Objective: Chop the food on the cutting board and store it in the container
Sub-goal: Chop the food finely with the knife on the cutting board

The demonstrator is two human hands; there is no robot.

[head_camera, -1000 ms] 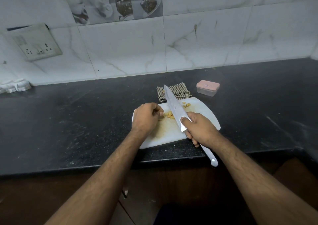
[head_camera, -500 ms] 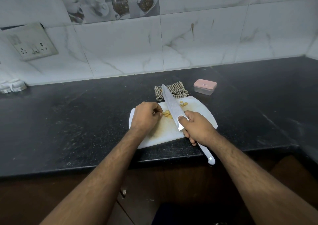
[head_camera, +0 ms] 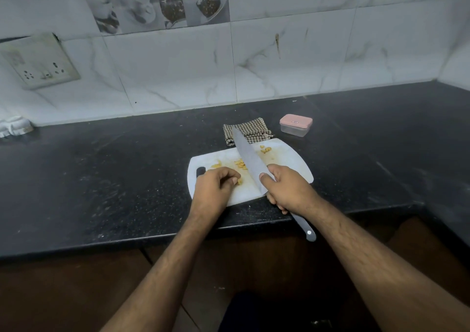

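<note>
The board (head_camera: 287,161) is a white plastic slab with rounded corners and a dark slot handle at its 9 o'clock end, lying flat on the counter (head_camera: 114,179), which is black stone flecked with pale speckles. The board's surface is smeared yellowish where cutting has gone on.

One knife (head_camera: 250,165) lies slanted across the board, its long, smooth grey steel blade pointing toward 11 o'clock, its pale handle with a rivet sticking out past the counter's front edge at 5 o'clock. The right hand (head_camera: 287,189) has a full grip round the handle, thumb pressed flat on the heel of the blade.

The food (head_camera: 240,165) is small, curved, pale-yellow pieces, cashew-like in shape. They sit in roughly three little clusters: one just left of the blade at the middle of the board, one at the board's 12 o'clock edge right of the blade, and a few bits toward 9 o'clock. I cannot count the single pieces.

The left hand (head_camera: 216,189) rests on the board's near left part, fingers curled, the tips pinching one yellow bit.

One container (head_camera: 295,125), a small clear plastic box with a soft-cornered pink lid on it, stands on the counter at 1 o'clock from the board, apart from it. One folded checked cloth (head_camera: 250,129), woven brown and cream, lies at 12 o'clock, touching the board's far edge, with the knife tip over it.

Behind are glossy marble-look tiles (head_camera: 292,59) and one grubby socket plate (head_camera: 38,62) at 10 o'clock.
</note>
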